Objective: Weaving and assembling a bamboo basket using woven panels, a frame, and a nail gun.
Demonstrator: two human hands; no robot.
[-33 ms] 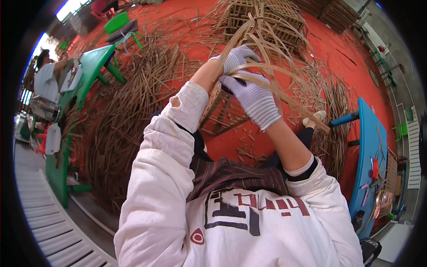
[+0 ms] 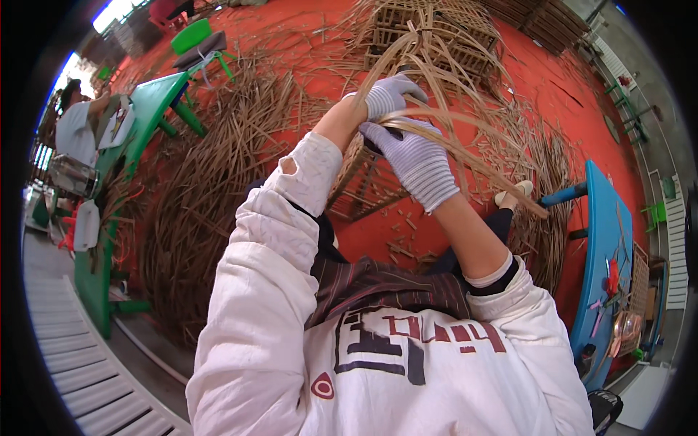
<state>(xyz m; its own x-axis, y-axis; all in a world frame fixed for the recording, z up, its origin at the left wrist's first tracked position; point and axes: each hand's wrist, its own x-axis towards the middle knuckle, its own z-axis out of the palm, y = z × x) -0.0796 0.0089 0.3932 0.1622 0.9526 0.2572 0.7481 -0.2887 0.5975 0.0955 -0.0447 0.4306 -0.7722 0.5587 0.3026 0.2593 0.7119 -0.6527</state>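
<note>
My left hand (image 2: 391, 97), in a pale striped knit glove, is closed around strips at the top of a half-woven basket (image 2: 356, 174). Just below it, my right hand (image 2: 416, 154), gloved alike, pinches a flat tan strip (image 2: 502, 182) that trails past it to the lower right. Both hands nearly touch. The basket's open lattice side stands between my knees, partly covered by my right hand and forearm. Long loose strips (image 2: 443, 51) arch up and away from its far edge. The fingertips are partly hidden.
Heaps of brown strips (image 2: 211, 196) lie left on the red floor (image 2: 363, 243); more lie at right. Woven crates (image 2: 436, 36) stand ahead. A green table (image 2: 156, 94) is left, with a person (image 2: 76, 134) beyond; a blue table (image 2: 607, 240) holding tools is right.
The trailing strip's free end has shifted slightly to the right, and the arched strips have swayed a little. My hands stay nearly in place.
</note>
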